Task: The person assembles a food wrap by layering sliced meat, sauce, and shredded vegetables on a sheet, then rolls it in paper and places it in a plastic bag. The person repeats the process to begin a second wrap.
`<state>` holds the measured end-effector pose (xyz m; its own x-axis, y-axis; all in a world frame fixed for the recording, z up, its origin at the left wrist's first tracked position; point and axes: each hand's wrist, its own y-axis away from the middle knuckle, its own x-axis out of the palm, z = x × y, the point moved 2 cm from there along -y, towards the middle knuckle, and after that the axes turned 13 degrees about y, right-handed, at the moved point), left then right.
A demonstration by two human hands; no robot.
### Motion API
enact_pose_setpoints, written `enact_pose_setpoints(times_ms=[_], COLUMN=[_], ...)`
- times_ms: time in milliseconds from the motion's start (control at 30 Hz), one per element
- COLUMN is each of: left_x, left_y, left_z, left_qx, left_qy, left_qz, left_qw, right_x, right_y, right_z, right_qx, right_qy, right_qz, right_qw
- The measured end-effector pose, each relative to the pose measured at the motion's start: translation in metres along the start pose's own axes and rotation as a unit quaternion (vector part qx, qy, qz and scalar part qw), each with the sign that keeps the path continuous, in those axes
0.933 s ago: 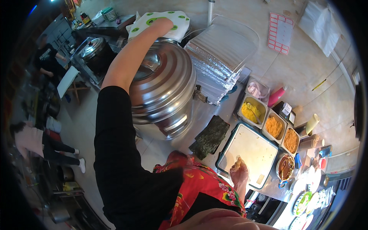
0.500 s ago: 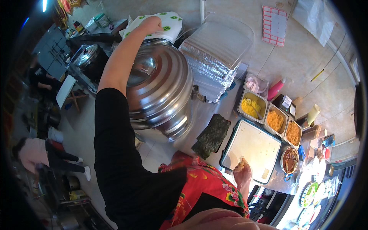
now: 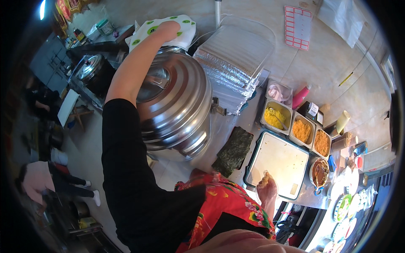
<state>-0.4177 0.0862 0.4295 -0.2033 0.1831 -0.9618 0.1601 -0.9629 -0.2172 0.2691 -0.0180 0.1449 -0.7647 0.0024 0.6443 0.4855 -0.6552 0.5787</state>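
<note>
My left hand [image 3: 169,30] is stretched out past the big steel pot, closed on a white plastic bag [image 3: 145,35] with green print; the fingertips are hidden. The bag lies behind the domed lid [image 3: 181,90] of the pot, and my left forearm passes over that lid. My right hand [image 3: 266,190] hangs at the near edge of a white cutting board [image 3: 278,160] with a dark rim. Its fingers are curled together, and I cannot make out whether anything is in them. Dark seaweed sheets [image 3: 233,152] lie left of the board.
Foil-lined insulated bags [image 3: 228,63] are stacked right of the pot. Beyond the board stand steel tubs of yellow shreds [image 3: 274,118] and orange shreds [image 3: 301,130], and a bowl of brown sauce [image 3: 319,173]. A person in pink [image 3: 38,179] bends at the far left.
The white bag has shifted and creased under my left hand, so its green print shows differently. My right hand has barely moved. The whole view has tilted slightly.
</note>
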Motion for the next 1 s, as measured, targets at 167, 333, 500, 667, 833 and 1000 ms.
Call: enact_pose_setpoints(times_ms=[167, 333, 500, 667, 833, 1000], left_x=[0.007, 0.007, -0.002, -0.005, -0.001, -0.008], left_y=[-0.005, -0.003, 0.002, 0.001, -0.005, -0.007], left_z=[0.029, 0.038, 0.005, -0.017, -0.01, 0.024], left_qx=[-0.03, -0.044, 0.018, 0.001, 0.006, -0.042], left_qy=[0.138, 0.211, 0.033, 0.008, -0.004, 0.095], left_qz=[0.01, 0.023, 0.021, 0.005, 0.013, -0.013], left_qw=[0.99, 0.976, 0.999, 1.0, 1.0, 0.994], right_x=[-0.023, -0.029, -0.014, -0.01, -0.017, -0.026], right_y=[-0.005, -0.015, -0.024, -0.029, -0.025, -0.017], right_z=[-0.006, -0.007, -0.006, -0.006, -0.009, -0.009], right_qx=[-0.009, -0.01, 0.009, 0.018, 0.021, 0.0], right_qy=[-0.02, -0.026, -0.029, -0.012, -0.045, -0.035], right_qz=[0.019, 0.073, 0.1, 0.088, 0.098, 0.055], right_qw=[1.0, 0.997, 0.994, 0.996, 0.994, 0.998])
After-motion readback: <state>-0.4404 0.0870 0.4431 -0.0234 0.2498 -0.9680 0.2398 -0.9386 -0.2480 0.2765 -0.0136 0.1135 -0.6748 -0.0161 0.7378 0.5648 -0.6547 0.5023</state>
